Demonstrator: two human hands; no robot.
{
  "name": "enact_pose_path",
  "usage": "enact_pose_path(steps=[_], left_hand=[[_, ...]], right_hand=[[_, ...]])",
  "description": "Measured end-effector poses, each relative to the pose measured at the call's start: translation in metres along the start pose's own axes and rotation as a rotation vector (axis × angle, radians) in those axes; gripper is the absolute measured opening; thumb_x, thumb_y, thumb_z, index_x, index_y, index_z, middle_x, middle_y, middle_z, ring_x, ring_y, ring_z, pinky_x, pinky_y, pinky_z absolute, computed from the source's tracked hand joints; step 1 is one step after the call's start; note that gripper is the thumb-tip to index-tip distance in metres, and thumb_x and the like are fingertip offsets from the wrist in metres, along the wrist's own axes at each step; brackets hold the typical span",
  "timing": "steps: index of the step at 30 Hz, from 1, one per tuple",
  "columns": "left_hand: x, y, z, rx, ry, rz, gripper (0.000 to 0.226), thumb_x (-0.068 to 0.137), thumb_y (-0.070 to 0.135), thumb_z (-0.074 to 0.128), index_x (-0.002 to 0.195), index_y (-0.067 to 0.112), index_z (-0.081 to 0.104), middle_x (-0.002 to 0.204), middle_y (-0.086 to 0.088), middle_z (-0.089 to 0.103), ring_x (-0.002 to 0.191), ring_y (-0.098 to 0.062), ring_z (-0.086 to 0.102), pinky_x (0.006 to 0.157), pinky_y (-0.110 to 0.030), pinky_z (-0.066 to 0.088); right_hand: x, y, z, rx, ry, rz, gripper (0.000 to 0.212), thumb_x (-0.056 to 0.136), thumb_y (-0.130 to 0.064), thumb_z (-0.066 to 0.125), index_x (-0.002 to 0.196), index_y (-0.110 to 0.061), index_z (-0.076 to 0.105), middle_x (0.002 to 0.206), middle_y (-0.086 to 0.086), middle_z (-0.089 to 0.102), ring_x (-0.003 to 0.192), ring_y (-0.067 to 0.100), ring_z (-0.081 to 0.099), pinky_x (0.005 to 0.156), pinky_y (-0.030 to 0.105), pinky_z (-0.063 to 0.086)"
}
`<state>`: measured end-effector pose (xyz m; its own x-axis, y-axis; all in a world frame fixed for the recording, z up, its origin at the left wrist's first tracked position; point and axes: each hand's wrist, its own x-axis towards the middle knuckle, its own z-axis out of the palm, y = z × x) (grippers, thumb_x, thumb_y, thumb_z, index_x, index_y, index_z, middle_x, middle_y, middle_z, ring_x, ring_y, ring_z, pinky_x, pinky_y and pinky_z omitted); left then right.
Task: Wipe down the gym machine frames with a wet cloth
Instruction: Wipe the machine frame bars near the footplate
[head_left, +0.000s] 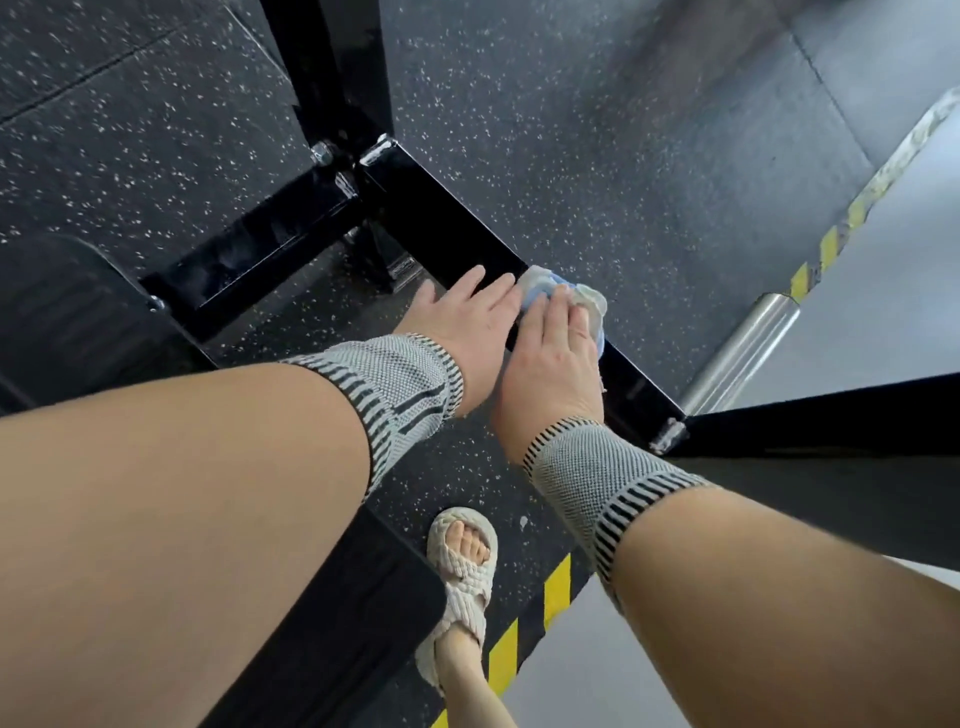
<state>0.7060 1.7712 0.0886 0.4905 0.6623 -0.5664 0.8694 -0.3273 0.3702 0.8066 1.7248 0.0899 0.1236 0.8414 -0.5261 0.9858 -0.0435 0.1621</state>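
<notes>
While the right hand (550, 358) is pressing the damp blue-and-white cloth (563, 296) flat-fingered onto the black floor-level frame bar (457, 228), the left hand (467, 322) is resting open beside it, so long overlapping strokes toward the welded corner should be working best.

Soft, even daylight fills the room, brightest on the pale floor (878, 291) to the right of the hands (498, 332). Glossy black frame bars (452, 228) ahead of them catch white glints. Shadows stay faint. The forearms nearest the lens look swollen and slightly blurred by wide-angle stretch; far corners smear softly.
</notes>
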Motion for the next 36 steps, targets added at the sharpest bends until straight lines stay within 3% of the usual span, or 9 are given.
enact_pose_path(steps=[5, 10, 16, 20, 22, 26, 30, 32, 36], left_hand=[[-0.002, -0.004, 0.002, 0.115, -0.029, -0.007, 0.096, 0.086, 0.004, 0.056, 0.152, 0.022, -0.011, 0.159, 0.008, -0.020, 0.147, -0.020, -0.014, 0.119, -0.051, 0.006], [-0.003, -0.003, 0.000, 0.149, -0.036, 0.007, 0.095, 0.087, 0.003, 0.055, 0.152, 0.022, -0.012, 0.160, 0.006, -0.020, 0.148, -0.020, -0.013, 0.119, -0.051, 0.007], [-0.002, -0.008, 0.003, 0.116, -0.021, 0.023, 0.091, 0.088, 0.003, 0.048, 0.152, 0.023, -0.013, 0.158, 0.008, -0.023, 0.147, -0.018, -0.016, 0.120, -0.051, 0.005], [-0.007, -0.013, 0.018, 0.031, 0.066, -0.044, 0.093, 0.087, 0.002, 0.050, 0.152, 0.020, -0.014, 0.158, 0.005, -0.025, 0.147, -0.017, -0.015, 0.120, -0.047, 0.004], [-0.014, -0.018, 0.034, -0.032, 0.080, -0.128, 0.096, 0.085, 0.002, 0.053, 0.151, 0.018, -0.015, 0.157, 0.003, -0.027, 0.147, -0.016, -0.015, 0.121, -0.046, 0.005], [-0.024, -0.020, 0.058, -0.075, 0.070, -0.193, 0.096, 0.087, 0.007, 0.055, 0.151, 0.020, -0.015, 0.158, 0.002, -0.026, 0.148, -0.018, -0.013, 0.120, -0.047, 0.008], [-0.024, -0.005, 0.067, -0.191, 0.058, -0.168, 0.098, 0.084, 0.005, 0.060, 0.153, 0.023, -0.008, 0.161, 0.001, -0.015, 0.148, -0.023, -0.008, 0.119, -0.051, 0.010], [-0.024, 0.009, 0.071, -0.225, 0.063, -0.153, 0.099, 0.083, 0.006, 0.061, 0.153, 0.023, -0.007, 0.161, 0.002, -0.013, 0.148, -0.023, -0.007, 0.118, -0.051, 0.011], [-0.024, 0.017, 0.069, -0.305, 0.118, -0.212, 0.093, 0.087, 0.008, 0.055, 0.152, 0.018, -0.010, 0.161, 0.002, -0.012, 0.148, -0.023, -0.006, 0.118, -0.051, 0.012]], right_hand=[[-0.053, 0.019, 0.015, 0.104, 0.004, 0.186, 0.093, 0.091, -0.033, 0.050, 0.147, -0.001, -0.018, 0.156, 0.017, -0.020, 0.145, 0.034, -0.012, 0.116, 0.039, -0.007], [-0.024, 0.025, -0.001, 0.268, -0.005, 0.389, 0.099, 0.087, -0.035, 0.055, 0.148, -0.001, -0.015, 0.156, 0.017, -0.018, 0.145, 0.031, -0.013, 0.117, 0.039, -0.006], [-0.057, 0.022, 0.019, 0.053, -0.019, 0.097, 0.096, 0.090, -0.035, 0.049, 0.145, -0.001, -0.022, 0.153, 0.017, -0.027, 0.143, 0.036, -0.018, 0.114, 0.043, -0.012], [-0.048, 0.036, 0.012, -0.220, -0.013, -0.173, 0.073, 0.097, -0.024, 0.024, 0.138, -0.003, -0.033, 0.151, 0.015, -0.035, 0.141, 0.035, -0.025, 0.113, 0.044, -0.017], [-0.031, 0.036, 0.003, -0.439, -0.015, -0.347, 0.068, 0.097, -0.024, 0.020, 0.144, -0.003, -0.025, 0.154, 0.013, -0.029, 0.143, 0.034, -0.021, 0.115, 0.046, -0.010], [0.016, 0.014, -0.017, -0.890, 0.004, -0.673, 0.061, 0.098, -0.036, 0.022, 0.151, -0.007, 0.012, 0.159, 0.014, -0.007, 0.145, 0.035, -0.013, 0.115, 0.052, -0.007], [-0.018, 0.042, -0.019, -1.222, -0.255, -0.804, 0.052, 0.098, -0.036, 0.026, 0.140, -0.012, 0.046, 0.154, 0.015, 0.026, 0.143, 0.038, 0.007, 0.115, 0.051, -0.003], [-0.026, 0.049, -0.034, -1.357, -0.351, -0.890, 0.050, 0.099, -0.035, 0.027, 0.138, -0.013, 0.048, 0.152, 0.013, 0.029, 0.142, 0.036, 0.011, 0.117, 0.051, -0.001], [0.022, 0.018, -0.062, -1.289, -0.176, -0.915, 0.054, 0.096, -0.037, 0.038, 0.145, -0.016, 0.035, 0.156, 0.006, 0.023, 0.145, 0.029, 0.007, 0.118, 0.050, -0.002]])
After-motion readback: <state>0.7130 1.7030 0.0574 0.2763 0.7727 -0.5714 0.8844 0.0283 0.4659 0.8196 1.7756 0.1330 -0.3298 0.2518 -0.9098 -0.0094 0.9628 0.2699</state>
